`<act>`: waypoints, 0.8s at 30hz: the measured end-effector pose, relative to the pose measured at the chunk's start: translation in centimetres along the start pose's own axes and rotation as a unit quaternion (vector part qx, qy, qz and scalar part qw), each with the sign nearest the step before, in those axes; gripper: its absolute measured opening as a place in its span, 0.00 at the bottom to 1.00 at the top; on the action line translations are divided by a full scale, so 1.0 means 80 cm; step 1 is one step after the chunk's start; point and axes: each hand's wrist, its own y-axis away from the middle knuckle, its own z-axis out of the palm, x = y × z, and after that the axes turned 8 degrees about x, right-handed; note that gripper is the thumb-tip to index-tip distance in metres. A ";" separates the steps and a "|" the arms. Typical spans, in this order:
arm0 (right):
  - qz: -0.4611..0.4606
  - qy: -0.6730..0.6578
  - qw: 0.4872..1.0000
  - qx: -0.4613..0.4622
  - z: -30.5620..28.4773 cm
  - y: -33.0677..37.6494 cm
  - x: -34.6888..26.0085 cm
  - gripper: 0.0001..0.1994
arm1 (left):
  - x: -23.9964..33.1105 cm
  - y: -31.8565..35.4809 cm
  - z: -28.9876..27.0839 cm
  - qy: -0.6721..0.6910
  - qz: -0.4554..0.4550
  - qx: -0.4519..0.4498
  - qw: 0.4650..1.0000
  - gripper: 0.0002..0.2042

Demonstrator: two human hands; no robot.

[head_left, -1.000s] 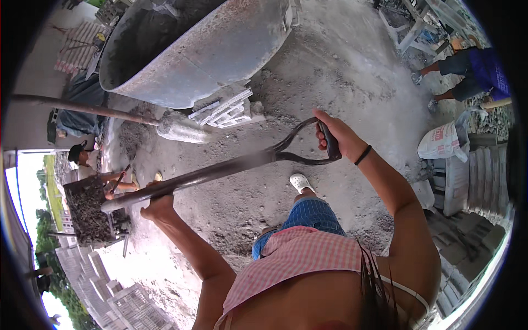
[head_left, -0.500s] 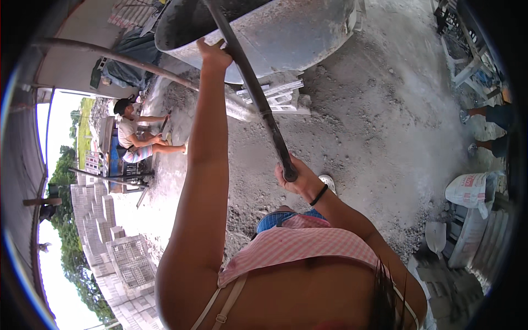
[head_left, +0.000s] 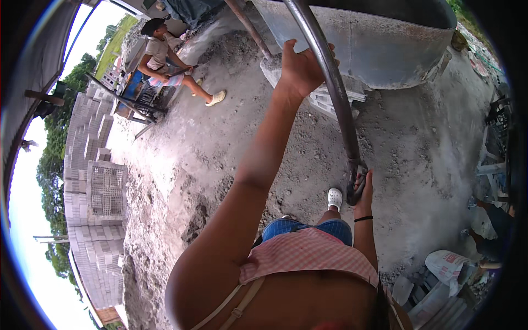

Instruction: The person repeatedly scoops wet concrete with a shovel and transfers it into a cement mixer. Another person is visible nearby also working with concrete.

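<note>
Your two-handed pose along a dark shaft [head_left: 333, 77].
Left hand [head_left: 301, 71] extended, thumb raised, its grip indiscernible; right hand [head_left: 364, 197], lower, grasping the end handle [head_left: 351, 191].

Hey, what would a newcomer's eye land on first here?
First, the long dark handle slanting down from top centre, the right hand gripping its lower end, the left hand behind it higher up. Next, the big metal tub at upper right, then a person in a dark cap at upper left.
</note>
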 end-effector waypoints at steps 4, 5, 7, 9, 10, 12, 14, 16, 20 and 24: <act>-0.037 0.152 0.987 0.043 0.002 0.040 -0.016 0.22 | 0.063 0.124 -0.121 0.048 0.022 -0.156 0.986 0.20; -0.040 0.158 0.986 0.036 0.005 0.050 -0.011 0.22 | 0.075 0.160 -0.171 0.117 0.057 -0.179 0.975 0.21; -0.094 0.332 0.933 0.099 0.006 0.070 0.002 0.24 | 0.083 0.235 -0.259 0.186 0.117 -0.190 0.957 0.19; -0.126 0.397 0.905 0.082 0.014 0.091 0.024 0.25 | 0.061 0.328 -0.353 0.245 0.125 -0.155 0.949 0.18; -0.150 0.456 0.875 0.064 0.020 0.102 0.037 0.26 | 0.046 0.379 -0.414 0.281 0.145 -0.095 0.944 0.18; -0.159 0.489 0.857 0.044 0.046 0.124 0.069 0.26 | 0.001 0.471 -0.471 0.373 0.169 -0.105 0.906 0.17; -0.203 0.541 0.815 -0.039 0.065 0.138 0.104 0.25 | -0.034 0.560 -0.504 0.405 0.198 -0.083 0.889 0.15; -0.217 0.575 0.780 -0.117 0.092 0.140 0.135 0.24 | -0.060 0.631 -0.525 0.440 0.226 -0.070 0.866 0.15; -0.210 0.633 0.723 -0.179 0.183 0.142 0.220 0.25 | -0.073 0.720 -0.548 0.441 0.325 -0.060 0.835 0.14; -0.202 0.658 0.682 -0.247 0.243 0.147 0.287 0.25 | -0.063 0.773 -0.558 0.443 0.380 -0.075 0.809 0.13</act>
